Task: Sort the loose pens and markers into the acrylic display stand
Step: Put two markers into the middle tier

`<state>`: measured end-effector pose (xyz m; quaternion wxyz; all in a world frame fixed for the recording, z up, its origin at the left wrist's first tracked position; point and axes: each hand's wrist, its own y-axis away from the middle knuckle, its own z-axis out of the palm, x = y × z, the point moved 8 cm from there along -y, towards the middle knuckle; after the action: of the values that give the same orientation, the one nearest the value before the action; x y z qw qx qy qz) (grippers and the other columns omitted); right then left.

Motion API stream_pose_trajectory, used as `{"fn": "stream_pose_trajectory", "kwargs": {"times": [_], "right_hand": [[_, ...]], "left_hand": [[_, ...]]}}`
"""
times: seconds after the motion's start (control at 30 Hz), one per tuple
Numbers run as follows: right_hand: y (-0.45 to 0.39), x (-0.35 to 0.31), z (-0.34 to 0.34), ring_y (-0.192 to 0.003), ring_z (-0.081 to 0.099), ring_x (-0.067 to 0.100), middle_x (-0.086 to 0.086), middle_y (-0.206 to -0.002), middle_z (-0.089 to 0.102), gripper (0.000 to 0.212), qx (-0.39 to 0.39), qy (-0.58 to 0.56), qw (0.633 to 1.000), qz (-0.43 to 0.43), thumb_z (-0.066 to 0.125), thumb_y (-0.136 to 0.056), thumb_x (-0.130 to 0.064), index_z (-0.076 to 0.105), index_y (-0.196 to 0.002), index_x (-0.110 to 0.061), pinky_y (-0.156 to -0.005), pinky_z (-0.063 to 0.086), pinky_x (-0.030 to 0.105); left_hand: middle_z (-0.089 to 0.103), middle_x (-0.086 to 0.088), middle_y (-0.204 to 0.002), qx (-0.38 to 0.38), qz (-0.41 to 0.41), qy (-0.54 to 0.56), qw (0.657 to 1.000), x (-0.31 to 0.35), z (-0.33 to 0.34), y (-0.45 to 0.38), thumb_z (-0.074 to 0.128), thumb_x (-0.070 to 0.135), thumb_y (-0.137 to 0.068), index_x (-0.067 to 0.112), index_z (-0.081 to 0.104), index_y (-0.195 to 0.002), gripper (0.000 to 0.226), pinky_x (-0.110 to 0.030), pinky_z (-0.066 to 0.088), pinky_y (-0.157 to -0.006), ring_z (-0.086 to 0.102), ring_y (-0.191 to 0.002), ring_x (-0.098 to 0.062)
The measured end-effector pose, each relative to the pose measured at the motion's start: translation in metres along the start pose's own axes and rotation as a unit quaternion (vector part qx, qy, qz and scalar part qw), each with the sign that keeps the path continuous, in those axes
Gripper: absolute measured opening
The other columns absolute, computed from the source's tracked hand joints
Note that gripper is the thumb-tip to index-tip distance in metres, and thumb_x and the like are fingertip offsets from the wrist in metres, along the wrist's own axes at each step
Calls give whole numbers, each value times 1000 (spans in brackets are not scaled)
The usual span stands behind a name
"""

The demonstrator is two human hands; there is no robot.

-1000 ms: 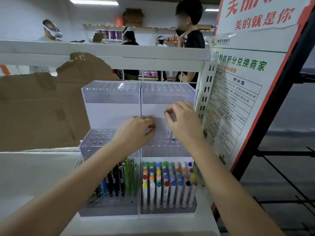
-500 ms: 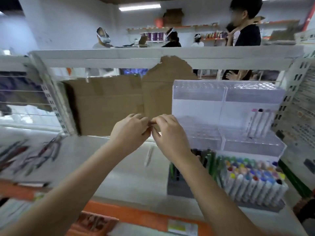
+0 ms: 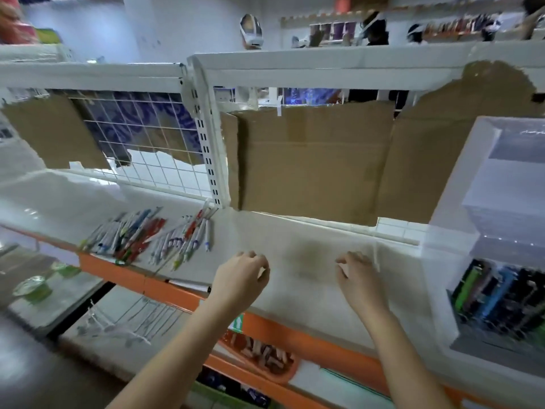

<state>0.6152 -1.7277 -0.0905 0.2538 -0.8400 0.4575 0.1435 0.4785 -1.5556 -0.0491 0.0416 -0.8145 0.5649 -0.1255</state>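
Left hand [image 3: 240,280] and right hand [image 3: 358,278] hover apart over the white shelf [image 3: 306,261], palms down, forearms reaching in from below. Fingers on both loosely curled, grasping nothing. Loose pens and markers [image 3: 153,237] lie in a heap on the shelf, well left of the left hand. Acrylic display stand [image 3: 483,231] at far right; its lower compartment holds upright green, blue and dark pens [image 3: 498,293]. Cardboard sheets [image 3: 312,160] line the back.
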Motion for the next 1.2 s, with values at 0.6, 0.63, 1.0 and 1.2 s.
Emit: {"fn": "stream_pose_trajectory", "kwargs": {"times": [0.6, 0.63, 1.0, 1.2], "right_hand": [[-77, 47, 40, -101, 56, 38, 25, -105, 63, 27, -33, 28, 980, 194, 60, -80, -1, 62, -107, 4, -81, 42, 37], [-78, 32, 46, -99, 57, 38, 25, -103, 64, 26, -29, 0, 983, 181, 62, -79, 0, 63, -105, 4, -80, 42, 37], [-75, -135, 119, -73, 61, 13, -7, -82, 64, 18, -47, -191, 969, 148, 62, -79, -9, 62, -89, -24, -61, 43, 22], [-62, -171, 142, -76, 59, 9, -5, -89, 62, 16, -35, -181, 964, 191, 59, -82, -13, 60, -94, -25, -60, 41, 14]], "left_hand": [[60, 7, -110, -22, -18, 41, 999, -86, 40, -57, 40, 33, -96, 25, 59, -114, 28, -28, 47, -73, 53, -103, -14], [60, 7, -109, -18, -30, 43, 998, -97, 37, -60, 40, 33, -96, 25, 59, -114, 27, -28, 47, -71, 54, -103, -14], [64, -11, -102, -112, -37, -67, 991, -213, 37, -136, 38, 35, -96, 9, 64, -100, 36, -32, 47, -74, 59, -96, -26], [62, -6, -112, -147, 22, -73, 986, -199, 60, -158, 41, 44, -95, 15, 61, -108, 38, -31, 44, -83, 58, -106, -24]]}}
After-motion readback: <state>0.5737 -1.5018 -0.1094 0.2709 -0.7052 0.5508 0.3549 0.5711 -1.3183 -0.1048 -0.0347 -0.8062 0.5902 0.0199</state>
